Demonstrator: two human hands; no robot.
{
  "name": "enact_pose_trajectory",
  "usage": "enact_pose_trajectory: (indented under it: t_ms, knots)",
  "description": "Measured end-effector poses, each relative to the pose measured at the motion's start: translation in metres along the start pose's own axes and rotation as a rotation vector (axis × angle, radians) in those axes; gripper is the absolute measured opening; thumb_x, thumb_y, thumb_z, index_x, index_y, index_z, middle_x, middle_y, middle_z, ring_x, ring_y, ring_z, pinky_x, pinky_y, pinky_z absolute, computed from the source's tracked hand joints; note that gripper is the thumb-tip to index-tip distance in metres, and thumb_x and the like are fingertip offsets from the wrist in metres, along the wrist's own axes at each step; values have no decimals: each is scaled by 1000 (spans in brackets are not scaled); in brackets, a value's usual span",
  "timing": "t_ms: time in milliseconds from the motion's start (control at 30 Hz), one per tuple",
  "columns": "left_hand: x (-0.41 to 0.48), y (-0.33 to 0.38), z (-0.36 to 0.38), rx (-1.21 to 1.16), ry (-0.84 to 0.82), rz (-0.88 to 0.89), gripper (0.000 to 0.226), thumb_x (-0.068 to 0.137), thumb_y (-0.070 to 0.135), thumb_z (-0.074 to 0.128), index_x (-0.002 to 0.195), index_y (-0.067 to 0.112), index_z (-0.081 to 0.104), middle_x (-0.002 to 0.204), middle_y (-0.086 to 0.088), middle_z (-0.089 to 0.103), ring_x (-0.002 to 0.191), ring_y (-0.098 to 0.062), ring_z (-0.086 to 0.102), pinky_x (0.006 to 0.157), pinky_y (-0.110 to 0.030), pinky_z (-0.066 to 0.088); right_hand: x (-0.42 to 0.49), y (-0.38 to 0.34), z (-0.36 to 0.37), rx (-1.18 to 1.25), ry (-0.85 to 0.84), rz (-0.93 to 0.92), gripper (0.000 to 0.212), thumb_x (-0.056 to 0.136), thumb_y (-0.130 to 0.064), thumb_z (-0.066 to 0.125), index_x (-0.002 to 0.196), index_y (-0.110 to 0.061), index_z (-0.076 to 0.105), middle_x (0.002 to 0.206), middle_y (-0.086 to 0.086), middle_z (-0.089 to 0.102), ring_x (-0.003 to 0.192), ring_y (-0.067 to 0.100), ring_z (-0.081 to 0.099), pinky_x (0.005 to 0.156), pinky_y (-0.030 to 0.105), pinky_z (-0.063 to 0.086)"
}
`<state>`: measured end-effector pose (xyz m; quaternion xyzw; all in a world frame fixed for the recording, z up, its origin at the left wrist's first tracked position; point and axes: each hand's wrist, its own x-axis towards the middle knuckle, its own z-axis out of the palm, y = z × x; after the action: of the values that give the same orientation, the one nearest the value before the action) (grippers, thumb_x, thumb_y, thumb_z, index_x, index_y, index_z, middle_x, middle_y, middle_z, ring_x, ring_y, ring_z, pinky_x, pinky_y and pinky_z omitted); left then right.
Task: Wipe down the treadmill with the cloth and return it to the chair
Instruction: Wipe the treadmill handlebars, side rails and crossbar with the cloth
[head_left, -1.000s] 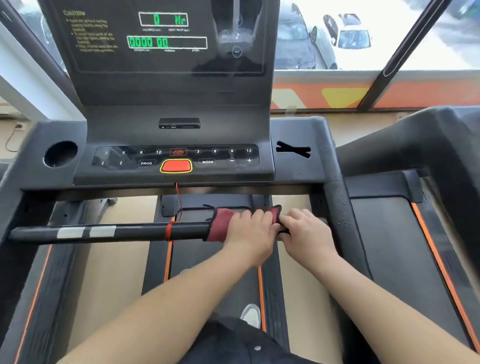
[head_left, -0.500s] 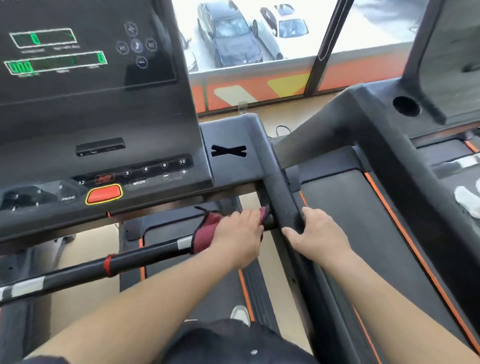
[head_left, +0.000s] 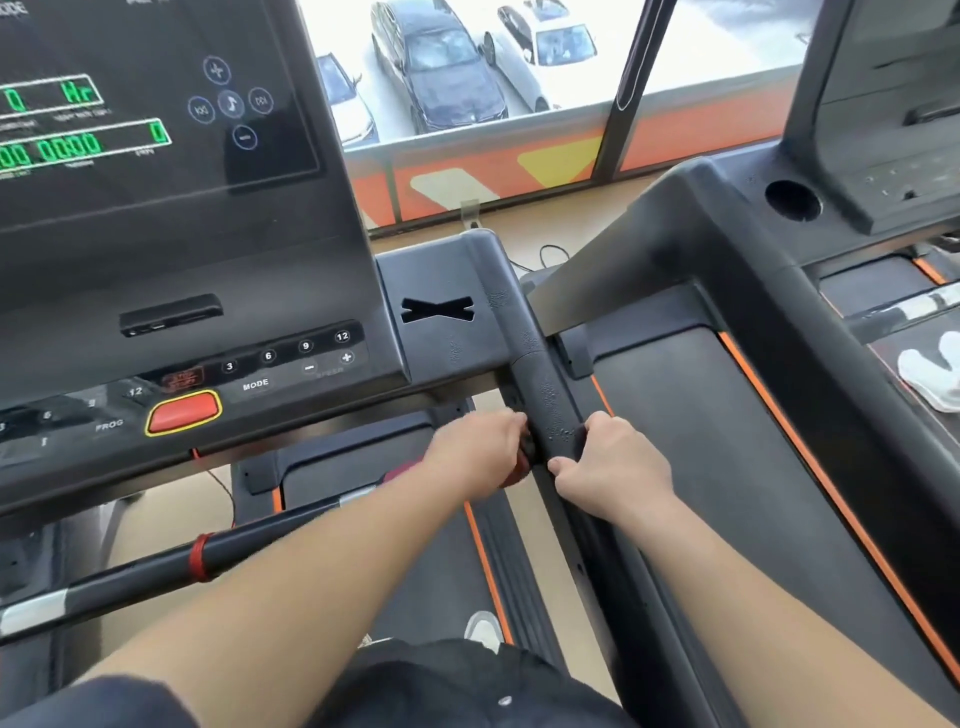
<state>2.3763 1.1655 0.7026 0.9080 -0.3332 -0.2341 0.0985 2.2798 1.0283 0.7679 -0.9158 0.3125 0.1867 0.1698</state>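
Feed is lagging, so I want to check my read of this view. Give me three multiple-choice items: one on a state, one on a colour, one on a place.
1. What state is the screen in? A) dark B) lit with green digits C) cracked
2. What colour is the cloth under the left hand? A) white B) blue C) red
3. Where is the right hand? A) on the side rail B) on the screen C) on the cloth

Answers: 1 B, green digits glow on it; 2 C, a red edge shows beside the hand; 3 A, its fingers curl round the rail.
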Motion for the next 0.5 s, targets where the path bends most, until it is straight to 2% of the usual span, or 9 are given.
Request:
enact_pose_trajectory:
  t_ms: [67,100,167,200,267,300,333,400,500]
  knots:
    - [13,1,-6,-86,-80,-95,37,109,25,24,123,16,58,132,-12,62,120,-37,58,97,-45,47,-1,-1,0,3,0,4,51,82,-51,68,117,-18,53,120,2,59,115,26,60,88,39,53]
    - [12,4,-1,-89,-29,-114,37,109,26,23,120,17,57,127,-12,63,115,-38,60,94,-46,48,-2,0,0,6,4,3,51,82,-51,68,117,-18,53,120,2,59,115,26,59,88,39,53]
    - [-11,21,21,-13,177,-143,31,105,33,29,112,21,56,114,-7,63,104,-38,63,85,-46,48,-2,0,1,10,14,-1,49,82,-51,67,115,-18,53,118,2,59,115,26,59,87,38,53]
    - [-29,28,33,17,190,-129,34,102,38,33,119,20,57,118,-6,62,106,-37,61,88,-48,47,-2,1,2,12,22,-3,48,82,-51,67,114,-18,53,117,1,59,114,26,59,86,38,53]
    - [-56,30,53,87,250,-56,60,97,44,39,144,9,48,139,-10,53,123,-36,50,105,-51,40,-2,2,3,17,38,-6,48,83,-52,67,114,-18,53,117,1,59,114,26,59,87,38,53]
    - [-56,21,59,135,287,-21,67,96,45,40,151,7,41,144,-11,50,125,-36,48,106,-51,39,-2,1,3,16,39,-6,49,83,-52,67,115,-18,53,118,1,59,115,25,59,87,38,53]
    - [-50,12,58,179,296,12,68,96,46,37,152,7,37,142,-11,52,119,-35,51,101,-48,42,-2,2,3,12,39,-6,49,83,-53,67,116,-18,53,119,1,59,116,25,58,88,38,53]
    - [-33,4,42,265,214,22,62,100,48,28,148,10,38,130,-9,59,104,-33,57,83,-44,45,-1,1,2,-3,34,-14,51,83,-54,67,117,-18,53,120,2,58,116,25,58,87,38,53]
    - [-18,2,14,210,103,132,41,106,50,25,125,20,47,122,-6,59,106,-34,60,82,-44,46,-2,1,1,-6,26,-13,52,83,-54,67,117,-18,53,121,2,58,117,26,58,88,39,52]
